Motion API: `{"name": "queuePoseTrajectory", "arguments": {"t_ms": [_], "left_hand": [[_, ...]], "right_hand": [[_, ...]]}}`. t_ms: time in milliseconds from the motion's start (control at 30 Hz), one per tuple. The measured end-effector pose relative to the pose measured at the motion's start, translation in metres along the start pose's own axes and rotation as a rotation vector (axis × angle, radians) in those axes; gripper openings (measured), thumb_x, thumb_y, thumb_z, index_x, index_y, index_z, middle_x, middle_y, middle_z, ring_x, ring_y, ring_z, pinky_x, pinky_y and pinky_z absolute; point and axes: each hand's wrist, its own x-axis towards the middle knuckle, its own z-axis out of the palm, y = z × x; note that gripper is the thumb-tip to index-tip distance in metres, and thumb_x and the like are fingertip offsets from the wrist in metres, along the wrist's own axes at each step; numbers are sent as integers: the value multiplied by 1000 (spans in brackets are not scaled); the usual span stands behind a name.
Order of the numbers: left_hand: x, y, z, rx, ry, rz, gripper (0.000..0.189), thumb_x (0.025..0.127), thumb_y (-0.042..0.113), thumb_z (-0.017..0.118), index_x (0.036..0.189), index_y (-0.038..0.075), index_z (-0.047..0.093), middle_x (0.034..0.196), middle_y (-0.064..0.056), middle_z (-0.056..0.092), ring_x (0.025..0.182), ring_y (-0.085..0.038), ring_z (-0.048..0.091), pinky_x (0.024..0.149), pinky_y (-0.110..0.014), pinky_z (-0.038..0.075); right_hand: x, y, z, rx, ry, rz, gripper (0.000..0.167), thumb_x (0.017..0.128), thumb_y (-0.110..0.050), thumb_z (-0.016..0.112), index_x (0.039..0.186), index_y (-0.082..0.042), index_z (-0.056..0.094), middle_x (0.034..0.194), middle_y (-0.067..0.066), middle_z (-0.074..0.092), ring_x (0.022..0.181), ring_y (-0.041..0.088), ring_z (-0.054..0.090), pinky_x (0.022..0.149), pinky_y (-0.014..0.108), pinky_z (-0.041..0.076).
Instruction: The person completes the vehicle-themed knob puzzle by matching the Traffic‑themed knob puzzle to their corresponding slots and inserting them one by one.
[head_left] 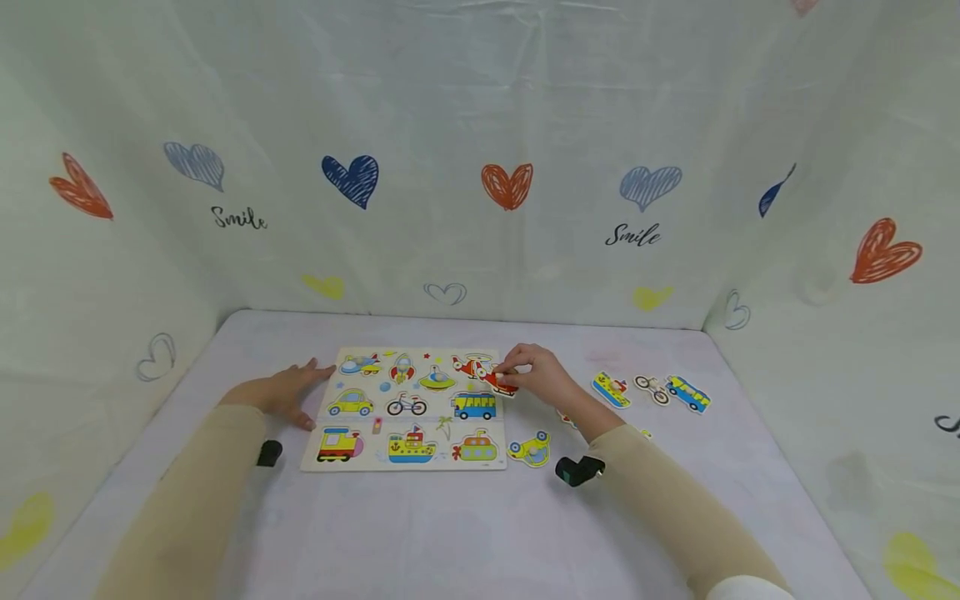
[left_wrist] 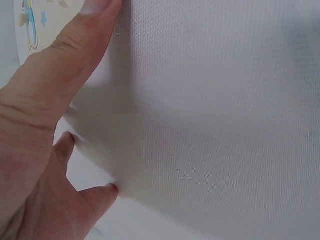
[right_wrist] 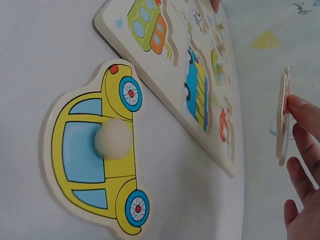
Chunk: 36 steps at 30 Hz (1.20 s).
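Note:
A wooden puzzle board [head_left: 442,423] printed with vehicles lies flat on the table. My left hand [head_left: 288,393] is at its left edge, fingers spread and straight; in the left wrist view the thumb [left_wrist: 75,55] lies by the board's edge and the fingertips touch the cloth. Above the board's top right corner, my right hand [head_left: 542,377] pinches a red helicopter puzzle piece [head_left: 495,379]. That piece [right_wrist: 283,117] appears edge-on in the right wrist view, raised off the board. The printed helicopter recess [head_left: 467,365] is partly covered by it.
A yellow car piece [head_left: 529,450] with a round knob lies upside down beside the board's lower right corner. Farther right lie a boat piece [head_left: 611,389], a bicycle piece [head_left: 651,389] and a bus piece [head_left: 687,394]. My right forearm partly hides other pieces.

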Motion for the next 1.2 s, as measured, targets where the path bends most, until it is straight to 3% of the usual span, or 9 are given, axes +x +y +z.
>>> {"name": "queuePoseTrajectory", "arguments": {"t_ms": [433,667,867,1067,1200], "left_hand": [[2,3,0,-5,-15,-11,106,70,29,88,153,7,26,155,-33,10,138,-57,9,103,-75,18],[3,0,0,-12,-27,-35,107,70,30,88,154,9,25,156,-31,8,139,-55,7,102,-76,17],[5,-5,-2,-4,-16,-12,107,70,26,88,154,7,24,155,-33,7,138,-57,6,105,-74,15],[6,-7,-1,-3,-18,-17,108,69,26,89,154,6,24,155,-34,7,138,-58,6,105,-73,14],[4,-6,-2,-14,-21,-18,109,69,26,89,154,8,23,155,-33,6,139,-57,5,106,-73,14]], "right_hand": [[31,4,15,-53,12,-67,13,88,-18,75,100,-15,79,96,-6,65,102,19,54,94,42,44],[49,8,25,-75,13,-24,14,88,-18,75,101,-15,78,98,-5,67,103,19,56,97,42,44],[59,9,31,-33,25,10,12,88,-17,74,99,-14,78,99,-4,67,104,20,56,99,44,42],[68,16,38,-64,14,26,13,88,-20,75,100,-16,78,100,-5,67,104,19,55,97,43,42],[73,18,41,-122,6,16,12,89,-21,74,99,-17,79,101,-6,67,108,20,53,104,48,34]]}}
